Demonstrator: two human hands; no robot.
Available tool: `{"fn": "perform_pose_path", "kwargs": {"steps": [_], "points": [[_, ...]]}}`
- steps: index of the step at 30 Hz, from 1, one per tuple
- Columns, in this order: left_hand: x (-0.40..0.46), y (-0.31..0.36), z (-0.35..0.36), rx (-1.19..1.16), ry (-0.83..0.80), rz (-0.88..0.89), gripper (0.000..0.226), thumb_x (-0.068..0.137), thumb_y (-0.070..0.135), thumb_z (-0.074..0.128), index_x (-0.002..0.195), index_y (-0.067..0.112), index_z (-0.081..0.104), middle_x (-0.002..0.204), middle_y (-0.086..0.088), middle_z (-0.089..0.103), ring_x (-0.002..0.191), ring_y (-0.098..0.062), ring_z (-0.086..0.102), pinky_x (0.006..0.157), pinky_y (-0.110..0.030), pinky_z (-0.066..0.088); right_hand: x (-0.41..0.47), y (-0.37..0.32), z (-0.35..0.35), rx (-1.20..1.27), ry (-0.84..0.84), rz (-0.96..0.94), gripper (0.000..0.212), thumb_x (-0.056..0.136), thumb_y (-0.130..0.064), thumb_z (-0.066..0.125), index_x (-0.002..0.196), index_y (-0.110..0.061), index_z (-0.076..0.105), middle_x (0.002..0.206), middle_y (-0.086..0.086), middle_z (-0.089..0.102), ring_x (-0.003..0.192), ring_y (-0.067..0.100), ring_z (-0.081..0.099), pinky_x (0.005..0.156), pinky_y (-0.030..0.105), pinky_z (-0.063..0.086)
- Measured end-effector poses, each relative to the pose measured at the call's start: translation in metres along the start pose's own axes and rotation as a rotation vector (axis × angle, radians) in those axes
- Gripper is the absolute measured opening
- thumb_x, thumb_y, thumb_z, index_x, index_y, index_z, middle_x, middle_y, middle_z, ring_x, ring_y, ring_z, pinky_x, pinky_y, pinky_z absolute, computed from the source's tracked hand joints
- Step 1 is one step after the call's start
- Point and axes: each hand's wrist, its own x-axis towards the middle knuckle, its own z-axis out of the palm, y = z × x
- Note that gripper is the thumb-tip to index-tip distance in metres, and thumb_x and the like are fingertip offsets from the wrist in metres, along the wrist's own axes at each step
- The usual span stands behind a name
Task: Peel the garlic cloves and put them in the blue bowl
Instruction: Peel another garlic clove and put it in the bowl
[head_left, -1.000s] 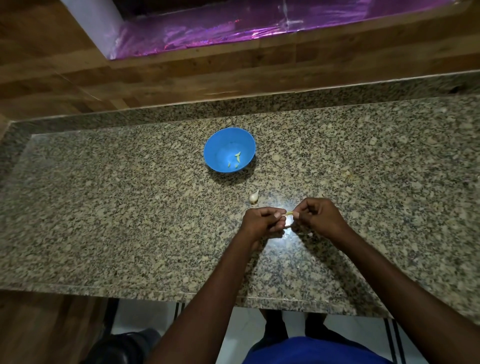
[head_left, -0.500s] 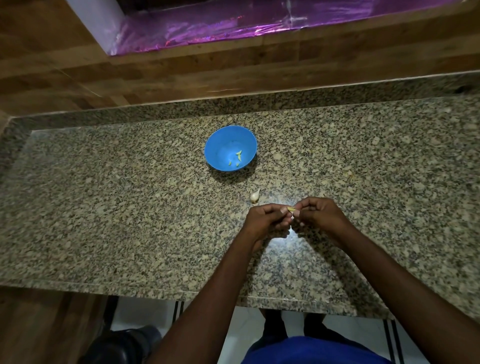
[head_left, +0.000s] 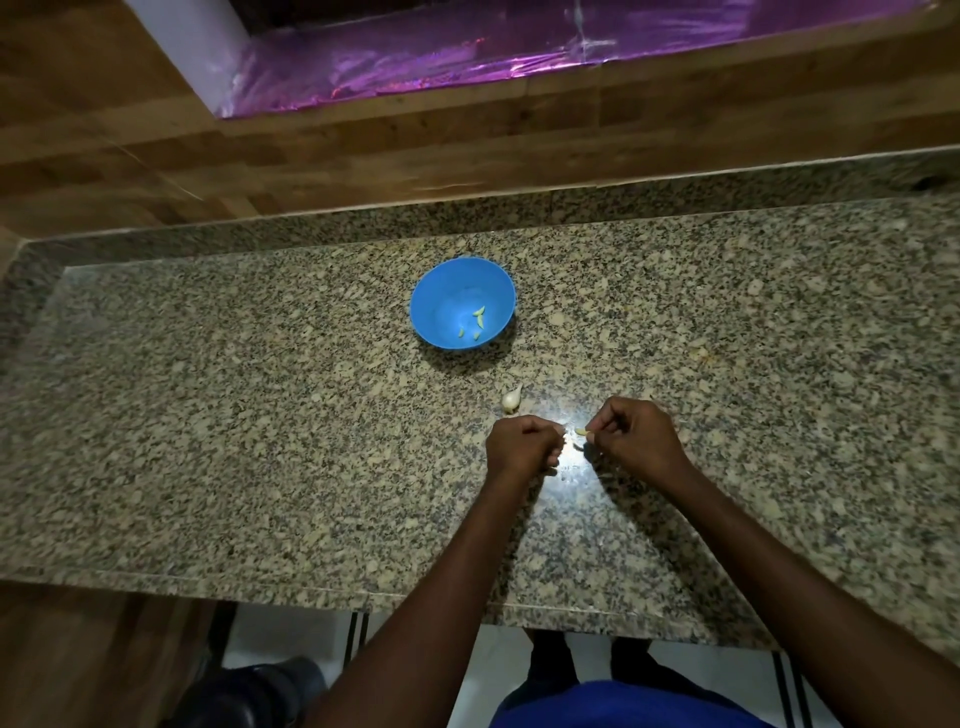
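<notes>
**Desk:** What is each hand doing over the granite counter (head_left: 260, 415)?

**Photographer:** Both hands hover just above the stone, near its front edge; the right hand (head_left: 636, 441) has its fingers curled and pinches a small pale garlic clove (head_left: 581, 431) at its fingertips, the clove poking out toward the other hand; the left hand (head_left: 522, 446) is curled into a loose fist, its fingertips drawn together, and whether it pinches a scrap of skin I cannot tell; the two hands are close but apart, with a bright glare on the stone between them.

**Desk:** And the bowl?

**Photographer:** The blue bowl (head_left: 441, 291) stands upright on the counter beyond the hands, toward the wall; several small yellow-green peeled cloves (head_left: 478, 319) lie inside it, gathered on its right side.

**Desk:** Anything else on the stone?

**Photographer:** One unpeeled clove (head_left: 511, 398), white with a pointed tip, lies on the counter between the bowl and the left hand, just beyond that hand's knuckles and not touching it.

**Desk:** Background?

**Photographer:** A wood-panelled wall (head_left: 363, 145) rises behind the counter; a strip of shiny purple foil (head_left: 467, 57) runs across the top; a blue garment (head_left: 623, 706) shows at the bottom edge, below the forearms.
</notes>
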Motion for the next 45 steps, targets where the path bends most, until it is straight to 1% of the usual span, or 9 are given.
{"fn": "perform_pose_path", "kwargs": {"steps": [2, 6, 12, 17, 22, 27, 32, 38, 45], "points": [[0.004, -0.004, -0.002, 0.183, 0.097, 0.128, 0.014, 0.081, 0.015, 0.078, 0.068, 0.012, 0.077, 0.056, -0.007, 0.068, 0.048, -0.021, 0.062, 0.058, -0.034, 0.06, 0.008, 0.003, 0.002, -0.037, 0.074, -0.01, 0.024, 0.076, -0.001, 0.069, 0.065, -0.022, 0.069, 0.059, -0.008, 0.07, 0.057, 0.001, 0.067, 0.058, 0.022, 0.054], [0.004, -0.004, -0.004, 0.483, 0.224, 0.257, 0.013, 0.076, 0.016, 0.075, 0.065, 0.022, 0.076, 0.063, 0.011, 0.071, 0.058, -0.005, 0.063, 0.057, -0.014, 0.049, 0.03, -0.004, 0.008, -0.153, 0.2, -0.023, 0.017, 0.077, -0.008, 0.073, 0.066, -0.021, 0.071, 0.058, -0.015, 0.065, 0.052, -0.008, 0.058, 0.047, 0.005, 0.036], [0.005, -0.017, -0.008, 0.559, 0.106, 0.51, 0.009, 0.075, 0.013, 0.069, 0.075, 0.018, 0.076, 0.075, 0.005, 0.074, 0.07, -0.007, 0.066, 0.068, -0.026, 0.052, 0.041, 0.003, 0.005, -0.33, 0.148, -0.086, 0.006, 0.081, -0.017, 0.073, 0.082, -0.019, 0.078, 0.075, -0.001, 0.075, 0.069, 0.015, 0.068, 0.068, 0.028, 0.055], [0.005, -0.021, -0.01, 0.661, 0.088, 0.556, 0.009, 0.082, 0.006, 0.069, 0.084, 0.011, 0.077, 0.085, -0.002, 0.072, 0.079, -0.013, 0.064, 0.074, -0.027, 0.048, -0.01, 0.024, -0.008, -0.522, 0.039, -0.153, 0.024, 0.074, -0.031, 0.066, 0.066, -0.008, 0.062, 0.065, 0.007, 0.06, 0.061, 0.023, 0.057, 0.06, 0.035, 0.048], [0.0, -0.018, 0.0, 0.918, 0.103, 0.663, 0.043, 0.063, -0.007, 0.061, 0.056, 0.022, 0.03, 0.062, 0.008, 0.027, 0.054, -0.009, 0.03, 0.054, -0.026, 0.02, -0.044, 0.037, 0.001, -0.51, -0.006, -0.215, 0.034, 0.075, -0.038, 0.067, 0.067, -0.012, 0.047, 0.068, -0.002, 0.045, 0.061, 0.015, 0.045, 0.055, 0.033, 0.032], [-0.01, -0.028, 0.012, 1.142, 0.04, 0.725, 0.027, 0.057, 0.002, 0.076, 0.058, 0.02, 0.056, 0.067, 0.004, 0.049, 0.059, -0.013, 0.047, 0.05, -0.026, 0.023, -0.045, 0.038, 0.019, -0.502, 0.073, -0.23, 0.02, 0.08, -0.01, 0.065, 0.068, -0.018, 0.051, 0.068, -0.005, 0.048, 0.065, 0.02, 0.05, 0.057, 0.035, 0.04], [-0.024, -0.046, 0.012, 1.325, -0.004, 0.869, 0.035, 0.052, 0.009, 0.087, 0.067, 0.021, 0.058, 0.073, 0.004, 0.053, 0.069, -0.016, 0.053, 0.05, -0.025, 0.02, -0.044, 0.033, 0.024, -0.447, 0.148, -0.167, 0.027, 0.082, -0.009, 0.062, 0.068, -0.025, 0.045, 0.069, -0.009, 0.045, 0.061, 0.014, 0.043, 0.055, 0.033, 0.033], [-0.023, -0.06, -0.014, 1.174, 0.192, 0.843, 0.035, 0.058, -0.009, 0.077, 0.07, 0.014, 0.053, 0.072, -0.003, 0.053, 0.064, -0.02, 0.05, 0.049, -0.03, 0.029, -0.046, 0.03, 0.028, -0.278, 0.233, -0.015, 0.019, 0.083, -0.009, 0.059, 0.067, -0.02, 0.057, 0.059, -0.005, 0.06, 0.058, 0.015, 0.058, 0.056, 0.032, 0.047], [-0.04, -0.046, -0.026, -0.017, 0.022, 0.155, 0.015, 0.085, -0.005, 0.068, 0.075, 0.005, 0.075, 0.065, -0.015, 0.07, 0.058, -0.025, 0.066, 0.054, -0.03, 0.058, -0.056, 0.029, 0.03, -0.139, 0.328, 0.114, 0.02, 0.081, -0.004, 0.066, 0.076, -0.019, 0.076, 0.073, -0.001, 0.073, 0.068, 0.017, 0.066, 0.058, 0.019, 0.04]]}}
